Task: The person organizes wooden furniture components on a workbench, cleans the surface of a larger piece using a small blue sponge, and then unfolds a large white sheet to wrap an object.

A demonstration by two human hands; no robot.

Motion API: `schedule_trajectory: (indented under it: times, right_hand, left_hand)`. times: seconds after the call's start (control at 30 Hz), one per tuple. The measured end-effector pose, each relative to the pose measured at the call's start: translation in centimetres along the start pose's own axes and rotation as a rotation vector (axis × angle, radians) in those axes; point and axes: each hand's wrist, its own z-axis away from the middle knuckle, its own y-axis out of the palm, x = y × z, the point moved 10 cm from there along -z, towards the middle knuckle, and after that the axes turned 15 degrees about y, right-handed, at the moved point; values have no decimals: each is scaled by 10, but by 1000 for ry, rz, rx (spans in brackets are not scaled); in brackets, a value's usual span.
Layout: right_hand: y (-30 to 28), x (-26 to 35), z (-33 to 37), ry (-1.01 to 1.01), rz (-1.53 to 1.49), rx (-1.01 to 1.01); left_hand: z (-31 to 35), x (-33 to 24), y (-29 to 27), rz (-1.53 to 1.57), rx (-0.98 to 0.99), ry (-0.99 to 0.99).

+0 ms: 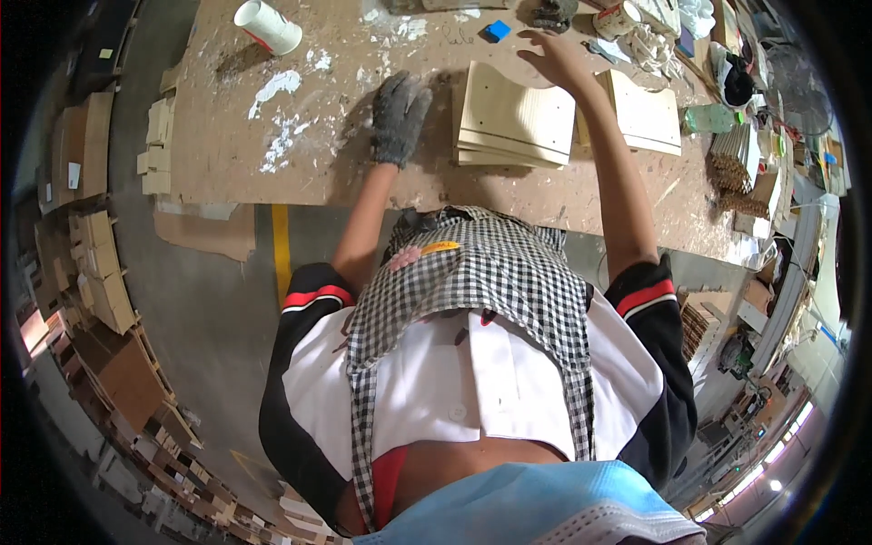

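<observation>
My left hand [400, 118], in a dark grey knitted glove, lies on the worktable [336, 173] with its fingers stretched forward and holds nothing. It is to the left of a stack of pale wooden boards [518, 113], apart from it. These boards have a curved-in far edge and small dark holes. Bare and with fingers apart, my right hand [559, 62] reaches over the far right corner of that stack. Just left of its fingertips sits a small blue block [497, 31]. Under my right forearm, a second group of similar boards [647, 116] is partly hidden.
A white cup [268, 27] stands at the far left. At the far right are a dark crumpled item [554, 14], another cup [618, 20], crumpled whitish cloth [652, 47], a green bottle [708, 118] and bundled strips [736, 159]. Cartons [86, 150] line the left side.
</observation>
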Motion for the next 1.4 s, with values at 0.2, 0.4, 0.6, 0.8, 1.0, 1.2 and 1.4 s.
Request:
schedule_trajectory:
  times: [0.2, 0.4, 0.6, 0.8, 1.0, 1.2, 1.4]
  right_hand:
    - [92, -33, -83, -151, 291, -167]
    - [85, -53, -111, 196, 543, 112]
    - [-4, -88, -130, 318, -140, -237]
    - [-22, -28, -172, 39, -494, -218]
    - [-9, -18, -199, 103, -923, -74]
    - [-22, -3, -201, 135, -951, -53]
    - [-53, -21, -192, 174, -643, -263]
  left_hand:
    - [-62, -25, 70, 635, 141, -219]
    - [-39, 55, 94, 917, -98, -303]
    - [-157, 79, 79, 216, -60, -318]
    - [-251, 54, 82, -227, -104, 117]
    - [-293, 27, 85, -388, -220, 119]
    - [-321, 43, 84, -311, -101, 56]
    - [-353, 63, 95, -35, -22, 13]
